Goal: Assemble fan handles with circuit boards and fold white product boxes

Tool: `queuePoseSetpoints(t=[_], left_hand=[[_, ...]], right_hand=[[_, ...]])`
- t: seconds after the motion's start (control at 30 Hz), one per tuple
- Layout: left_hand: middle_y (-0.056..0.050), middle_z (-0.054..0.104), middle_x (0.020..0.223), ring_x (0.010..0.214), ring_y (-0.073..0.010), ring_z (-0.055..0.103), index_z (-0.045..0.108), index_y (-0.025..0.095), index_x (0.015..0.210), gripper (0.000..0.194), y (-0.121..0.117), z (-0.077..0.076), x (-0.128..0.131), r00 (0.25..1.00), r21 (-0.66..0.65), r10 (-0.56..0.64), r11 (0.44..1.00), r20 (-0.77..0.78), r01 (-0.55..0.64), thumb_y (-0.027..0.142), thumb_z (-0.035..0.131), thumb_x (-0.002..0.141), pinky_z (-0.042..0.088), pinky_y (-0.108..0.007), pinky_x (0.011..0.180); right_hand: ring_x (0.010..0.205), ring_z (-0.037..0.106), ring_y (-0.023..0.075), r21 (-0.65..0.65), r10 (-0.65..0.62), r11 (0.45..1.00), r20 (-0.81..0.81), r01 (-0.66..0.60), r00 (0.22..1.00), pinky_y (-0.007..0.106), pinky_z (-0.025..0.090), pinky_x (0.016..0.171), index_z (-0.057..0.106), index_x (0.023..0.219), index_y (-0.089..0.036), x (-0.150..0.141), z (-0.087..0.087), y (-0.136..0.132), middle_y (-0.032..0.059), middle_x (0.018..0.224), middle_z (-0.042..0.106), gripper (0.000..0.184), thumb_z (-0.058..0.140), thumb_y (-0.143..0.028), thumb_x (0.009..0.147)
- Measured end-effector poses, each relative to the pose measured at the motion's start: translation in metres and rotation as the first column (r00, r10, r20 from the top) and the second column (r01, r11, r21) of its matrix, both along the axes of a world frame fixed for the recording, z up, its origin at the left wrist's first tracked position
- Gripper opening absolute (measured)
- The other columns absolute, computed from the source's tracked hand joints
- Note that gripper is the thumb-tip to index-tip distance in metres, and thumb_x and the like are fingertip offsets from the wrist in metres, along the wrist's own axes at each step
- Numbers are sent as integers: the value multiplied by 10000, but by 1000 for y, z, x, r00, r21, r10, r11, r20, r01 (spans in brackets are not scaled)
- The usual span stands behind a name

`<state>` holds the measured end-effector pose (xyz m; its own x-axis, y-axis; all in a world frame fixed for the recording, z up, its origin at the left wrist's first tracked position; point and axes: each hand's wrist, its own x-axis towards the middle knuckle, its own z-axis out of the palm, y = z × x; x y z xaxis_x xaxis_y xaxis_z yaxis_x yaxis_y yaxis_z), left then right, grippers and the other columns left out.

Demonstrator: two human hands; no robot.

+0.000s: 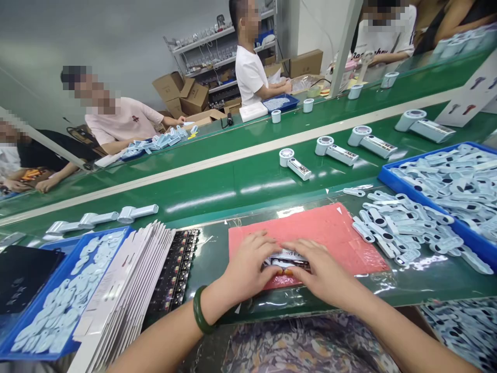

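Note:
Both my hands rest close together on a pink mat (330, 228) at the front of the bench. My left hand (248, 267), with a green bangle (200, 311) on its wrist, and my right hand (320, 269) press on a small dark printed strip (289, 259) that lies between them on the mat. The fingers of both hands are curled down onto the strip, which shows only in part. A pile of pale blue plastic parts (399, 228) lies just right of the mat.
A fanned stack of white cards (128, 285) and black strips (178, 269) lie to my left, beside a blue tray (50, 295) of pale pieces. A blue tray (458, 181) of parts sits at right. Finished devices (336, 150) lie on the green conveyor (233, 181). Other people work across it.

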<state>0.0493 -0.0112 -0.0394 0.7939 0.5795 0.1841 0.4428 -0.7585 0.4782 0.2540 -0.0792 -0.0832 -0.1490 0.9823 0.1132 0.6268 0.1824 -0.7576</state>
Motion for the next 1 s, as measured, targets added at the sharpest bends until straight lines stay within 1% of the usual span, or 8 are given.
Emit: queuePoseSetpoints(t=[0.17, 0.33, 0.47, 0.57, 0.7, 0.8, 0.87, 1.0], left_hand=[[-88, 691, 1171, 1254, -283, 552, 639, 216, 1103, 203, -11, -5, 5, 992, 119, 68, 991, -105, -55, 208, 501, 954, 414, -549, 1098], [-98, 672, 1230, 1285, -290, 531, 598, 186, 1176, 255, -4, 2, 5, 984, 135, -30, 989, -178, 54, 232, 553, 929, 406, -519, 1112], [-111, 681, 1187, 1200, -282, 572, 607, 188, 1113, 200, -3, 3, 5, 983, 152, -4, 988, -181, 32, 208, 516, 936, 425, -517, 1066], [-104, 681, 1145, 1140, -266, 580, 609, 191, 1093, 186, -4, 4, 8, 979, 139, -20, 989, -202, 49, 202, 520, 931, 449, -475, 1024], [-105, 668, 1122, 1094, -291, 566, 600, 203, 1150, 260, 5, 13, 13, 945, 212, -34, 971, -325, 108, 218, 576, 891, 430, -521, 1024], [-97, 679, 1020, 999, -278, 594, 639, 203, 1061, 227, 42, 26, 14, 910, 262, -60, 948, -410, 180, 144, 546, 862, 457, -523, 977], [-109, 684, 1045, 1113, -310, 580, 664, 214, 1038, 253, 85, 34, 19, 906, 345, -44, 916, -422, 206, 112, 518, 859, 420, -569, 1023], [-162, 597, 1317, 1405, -404, 373, 712, 228, 1038, 291, 180, 37, 51, 922, 534, 117, 839, -368, 107, 95, 522, 861, 279, -689, 1103]], right_hand=[[1086, 587, 283, 56, -3, 998, 136, -5, 991, 490, 465, 949, 589, 1277, -194, -6, -1, -2, 105, 1191, 661, 314, 471, -261, 994], [1129, 559, 275, 89, 71, 992, 144, -85, 987, 482, 454, 972, 527, 1344, -183, -1, -2, -1, 111, 1264, 626, 357, 481, -245, 995], [1107, 552, 294, 132, 52, 988, 184, -77, 982, 506, 448, 962, 529, 1332, -185, -4, -4, -3, 121, 1231, 632, 353, 466, -222, 987], [1097, 559, 294, 128, 49, 989, 165, -70, 985, 508, 454, 957, 547, 1310, -188, -7, -3, -3, 118, 1222, 639, 333, 463, -228, 990], [1147, 573, 265, 94, 40, 995, 64, -46, 997, 465, 467, 1001, 553, 1315, -206, 0, 6, 0, 98, 1274, 636, 347, 523, -257, 974], [1200, 554, 247, 137, -61, 989, 87, 48, 994, 426, 460, 1032, 547, 1339, -204, 25, 19, 12, 90, 1305, 624, 372, 534, -287, 976], [1193, 550, 260, 180, -220, 967, 229, 181, 948, 434, 451, 1020, 574, 1317, -191, 53, 27, 27, 98, 1283, 633, 342, 482, -270, 997], [1105, 560, 309, 214, -454, 885, 598, 414, 661, 437, 446, 891, 604, 1303, -171, 110, 37, 62, 132, 1234, 644, 352, 431, -255, 1009]])
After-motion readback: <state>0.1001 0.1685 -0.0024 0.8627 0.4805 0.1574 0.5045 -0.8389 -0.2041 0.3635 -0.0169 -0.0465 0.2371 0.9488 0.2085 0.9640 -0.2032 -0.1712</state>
